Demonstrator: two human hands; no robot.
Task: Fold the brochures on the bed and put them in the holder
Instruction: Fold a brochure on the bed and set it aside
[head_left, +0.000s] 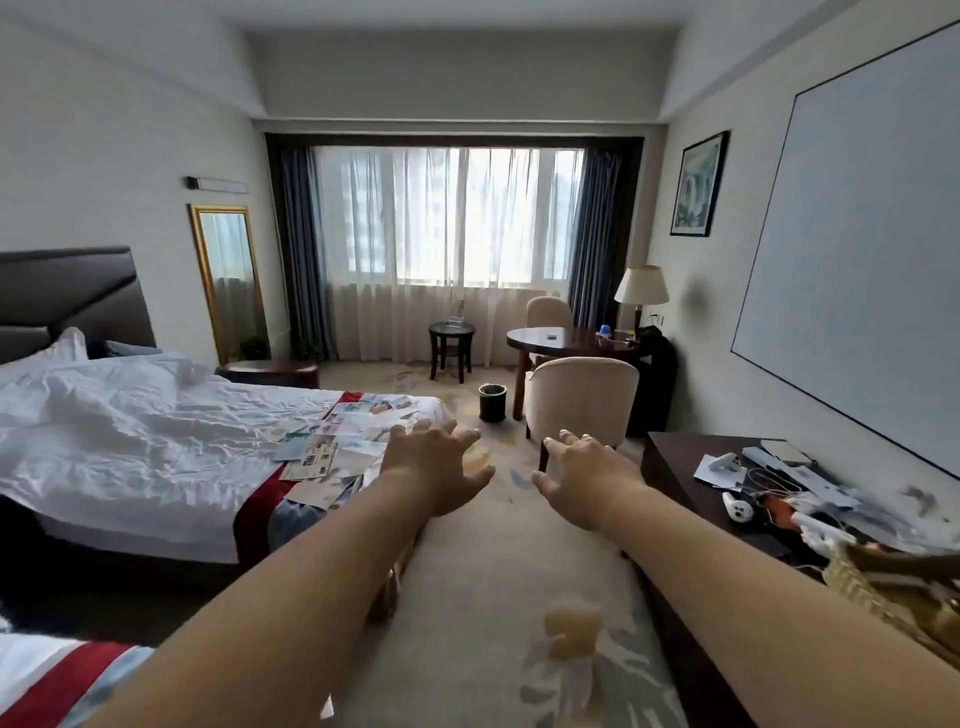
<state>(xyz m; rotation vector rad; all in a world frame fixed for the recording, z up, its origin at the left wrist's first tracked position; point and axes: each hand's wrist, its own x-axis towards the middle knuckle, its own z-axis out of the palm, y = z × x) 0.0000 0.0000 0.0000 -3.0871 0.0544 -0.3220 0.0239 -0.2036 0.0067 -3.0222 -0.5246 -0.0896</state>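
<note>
reaching forward through the middle of the frame, two bare arms stretch out side by side. both hands are spread wide, fingers apart and nearly straight, holding nothing. the left hand shows at the centre, palm down, its fingertips overlapping the foot corner of the bed; whether it touches the bed cannot be told. the right hand is just to its right, over the carpet.

the brochures lie scattered in a loose, overlapping heap on the foot end of the bed, left of centre, partly on a red runner and just left of the left hand. the white sheets are rumpled, and a dark headboard stands at the left edge.

at upper centre, a side table by the curtains carries a clear stand, too small to make out further. right of it are a round table, a lamp, an armchair and a dark bin on the carpet.

along the right edge a dark table holds white controllers, cables and papers in a clutter. above it hangs a pale panel, with a framed picture beside it. a gold-framed mirror leans on the left wall.
</note>
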